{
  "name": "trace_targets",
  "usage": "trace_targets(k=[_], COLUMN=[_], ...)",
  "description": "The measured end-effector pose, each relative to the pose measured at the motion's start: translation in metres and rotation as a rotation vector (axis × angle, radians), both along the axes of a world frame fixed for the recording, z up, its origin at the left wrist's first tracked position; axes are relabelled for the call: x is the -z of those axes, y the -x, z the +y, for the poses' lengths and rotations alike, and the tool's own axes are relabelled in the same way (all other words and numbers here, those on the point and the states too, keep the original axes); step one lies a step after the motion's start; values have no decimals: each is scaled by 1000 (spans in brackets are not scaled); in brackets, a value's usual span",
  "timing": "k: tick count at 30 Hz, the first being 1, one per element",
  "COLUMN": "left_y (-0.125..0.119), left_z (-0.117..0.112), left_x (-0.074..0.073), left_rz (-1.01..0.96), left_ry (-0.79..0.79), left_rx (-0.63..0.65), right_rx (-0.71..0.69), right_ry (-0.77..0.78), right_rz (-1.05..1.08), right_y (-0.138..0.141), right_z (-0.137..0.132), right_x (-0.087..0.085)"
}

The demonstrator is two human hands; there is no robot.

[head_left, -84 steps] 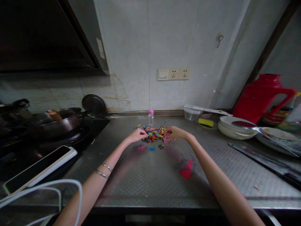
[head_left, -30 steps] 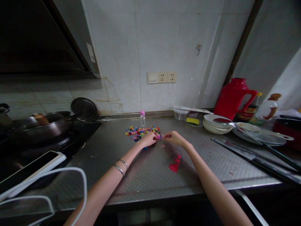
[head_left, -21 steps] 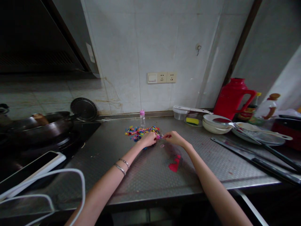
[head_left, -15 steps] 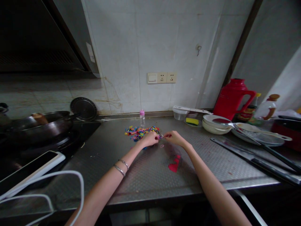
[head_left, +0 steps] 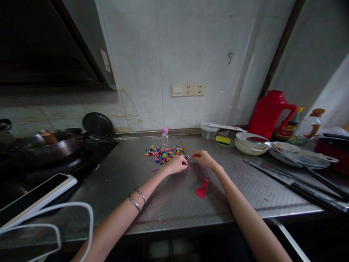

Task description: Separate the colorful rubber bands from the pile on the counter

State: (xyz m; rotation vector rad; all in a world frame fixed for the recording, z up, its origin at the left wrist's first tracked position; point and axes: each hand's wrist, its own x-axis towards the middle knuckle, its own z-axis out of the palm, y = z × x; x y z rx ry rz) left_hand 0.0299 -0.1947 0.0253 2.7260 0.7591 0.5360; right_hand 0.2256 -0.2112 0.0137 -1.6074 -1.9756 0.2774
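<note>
My left hand (head_left: 177,165) is at the near right edge of a pile of small, multicoloured elastic bands (head_left: 165,155). Its thumb and fingers are pinched together beside a few pink bands (head_left: 189,168); whatever is between them is too small to make out. My right hand (head_left: 204,159), just to the right, pinches the upper edge of what looks like a clear plastic bag with red hearts (head_left: 201,191). The bag extends toward me over the metal counter (head_left: 169,207). Behind the pile stands a small clear bottle with a pink cap (head_left: 165,136).
At left are a wok (head_left: 46,145) on the stove and a white device (head_left: 38,198) with a looping cable. On the right lie stacked bowls (head_left: 251,147), a yellow sponge (head_left: 223,140), a long knife (head_left: 269,171) and a red thermos (head_left: 268,116).
My left hand has moved slightly nearer and right, off the pile toward the pink bands. My right hand has stayed almost in place.
</note>
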Motion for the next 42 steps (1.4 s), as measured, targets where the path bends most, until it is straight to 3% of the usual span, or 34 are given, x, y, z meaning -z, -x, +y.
trace_targets(k=[10,21,32,37,42], left_y=[59,114,119,118,117], left_z=[17,32,32,32,31], left_x=[-4,-9,-7,-6,-5], left_rz=[-163,-487,-464,-426,-410], left_ry=[114,320,286,289,279], left_rx=[-224,-475,-496,-502,-503], right_rx=[135,77,71,-1,-196], right_ry=[9,81,66,65,296], right_rz=[-49,-101,-108,-31,4], right_y=[-18,2,10,0,4], right_z=[11,32,38,29,13], right_x=[19,16,16,5,-9])
